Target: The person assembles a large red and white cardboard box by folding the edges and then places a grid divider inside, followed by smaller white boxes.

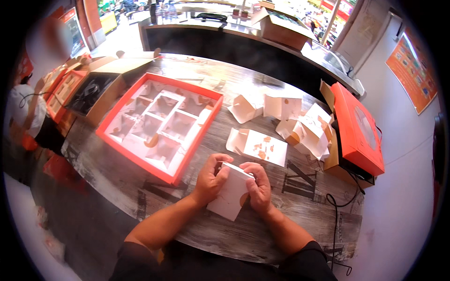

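Note:
Between my two hands, near the front of the table, is a small white carton (228,197) with a brownish-orange printed patch on its side. My left hand (212,180) grips its left edge, thumb on top and fingers curled round. My right hand (257,186) holds the opposite edge in the same way, its thumb near the upper corner. Just left of them lies a large red-rimmed box (176,176), divided by white inserts into several compartments. Beyond my right hand, an open white carton (266,147) with orange print rests on its side.
Several more white cartons (282,107) stand at the right. A red box (357,129) with an oval window leans over a brown cardboard box (338,169), and a black cable (335,220) trails down. Far left are an open cardboard box (99,89) and a person (32,105).

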Demonstrator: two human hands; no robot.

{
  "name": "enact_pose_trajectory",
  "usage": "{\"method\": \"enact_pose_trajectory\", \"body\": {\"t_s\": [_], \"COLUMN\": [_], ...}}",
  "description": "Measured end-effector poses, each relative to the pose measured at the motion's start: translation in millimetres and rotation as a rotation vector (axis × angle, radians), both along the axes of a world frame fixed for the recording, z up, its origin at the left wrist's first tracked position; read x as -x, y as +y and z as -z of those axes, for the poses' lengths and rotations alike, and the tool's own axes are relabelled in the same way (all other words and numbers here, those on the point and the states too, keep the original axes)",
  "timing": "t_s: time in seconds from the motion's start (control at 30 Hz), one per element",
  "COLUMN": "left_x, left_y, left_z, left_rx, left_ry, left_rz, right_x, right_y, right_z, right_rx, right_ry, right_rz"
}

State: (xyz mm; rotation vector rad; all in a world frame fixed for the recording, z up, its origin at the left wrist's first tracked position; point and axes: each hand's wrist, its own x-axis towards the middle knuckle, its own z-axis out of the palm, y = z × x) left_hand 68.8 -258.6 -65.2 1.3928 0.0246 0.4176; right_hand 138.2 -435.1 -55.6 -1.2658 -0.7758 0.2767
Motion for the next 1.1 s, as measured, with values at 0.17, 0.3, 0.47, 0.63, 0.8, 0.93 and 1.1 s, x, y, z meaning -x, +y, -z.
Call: {"method": "enact_pose_trajectory", "body": {"t_s": [0.17,0.3,0.47,0.63,0.8,0.93,1.1], "left_x": [-1,0,4,3,2,4,4], "left_y": [-2,0,1,3,4,5,9], "left_z": [-3,-1,-8,-7,-13,-12,-17], "left_rx": [-0.088,-0.129,-0.009,-0.112,-0.089,-0.111,-0.24], "left_ry": [0.03,0.074,0.007,0.007,-0.062,-0.09,-0.098], "left_rz": [-0.015,-0.012,0.014,0.086,0.133,0.129,0.12], "right_x": [2,4,9,6,8,6,5], "right_y": [-8,-7,-1,-8,-6,-6,-7], "right_z": [3,1,-1,1,-4,-6,-9], "right_rx": [0.009,-0.023,-0.056,-0.109,-0.123,-0.128,-0.155], "right_ry": [0.13,0.194,0.143,0.262,0.308,0.322,0.358], "right_rz": [0.043,0.051,0.063,0.069,0.076,0.072,0.071]}}
